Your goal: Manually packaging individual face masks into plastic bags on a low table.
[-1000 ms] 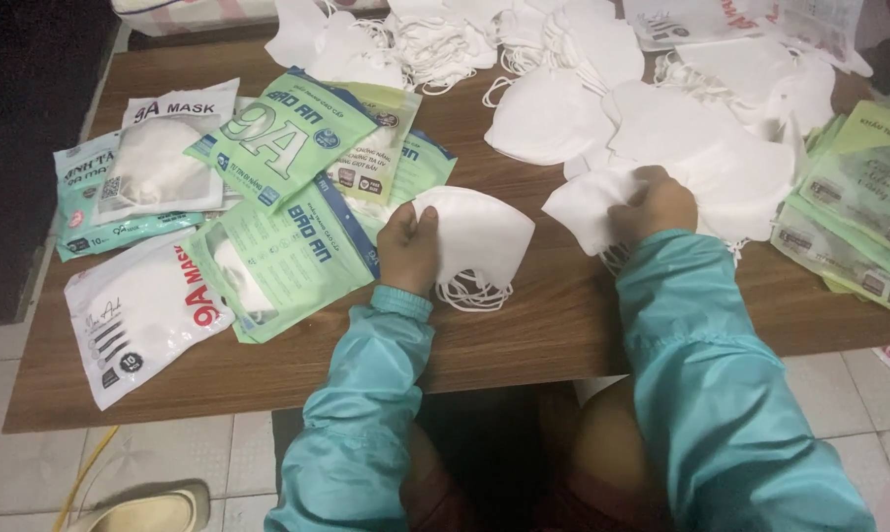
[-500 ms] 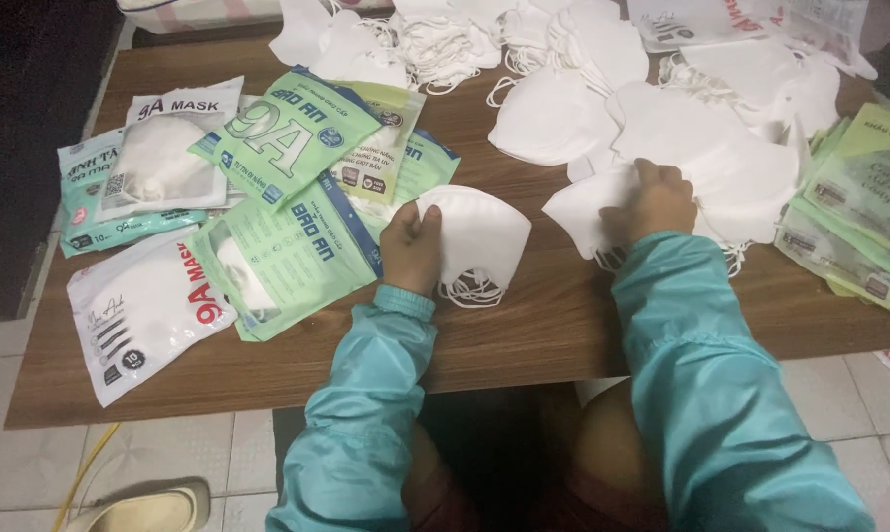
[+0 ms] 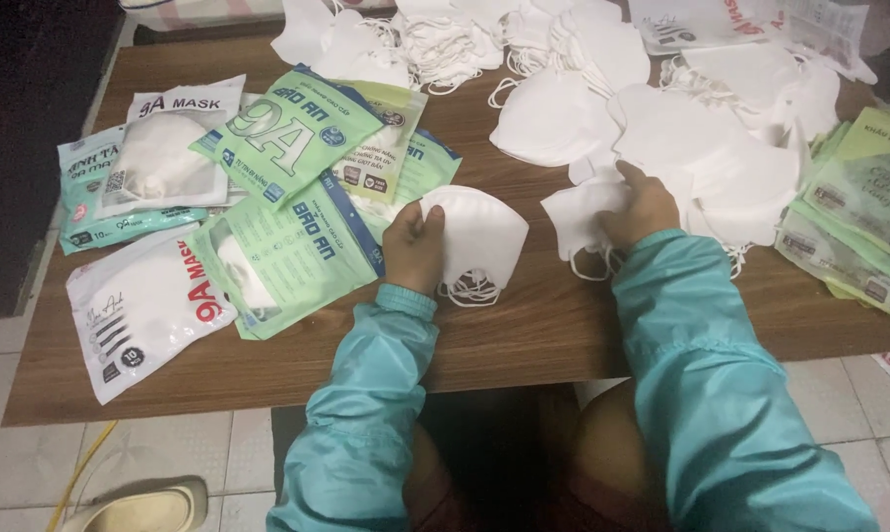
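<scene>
Wooden table [image 3: 524,335], seen from above, both arms in teal sleeves [image 3: 366,414]. Left hand [image 3: 414,246] pinches the left edge of a folded white mask [image 3: 479,236], thumb on top, fingers curled beneath; mask lies near table centre, its ear loops [image 3: 472,291] bunched on the wood at 6 o'clock of it. Right hand [image 3: 642,205] rests palm down on a second mask [image 3: 575,212] at the edge of the loose pile [image 3: 701,148], fingers pressed onto the fabric; whether it grips, cannot tell. The pile spreads from 12 to 2 o'clock of the right hand, loops tangled. Green packets [image 3: 297,256] fan out at 9 to 11 o'clock of the left hand, overlapping; the nearest touches that hand. White packets [image 3: 139,305] lie farther out, toward the table's left edge. Another green stack [image 3: 863,227] sits at 3 o'clock of the right hand, at the right edge. Tiled floor [image 3: 218,463] below; a pale slipper [image 3: 139,507] at lower left.
</scene>
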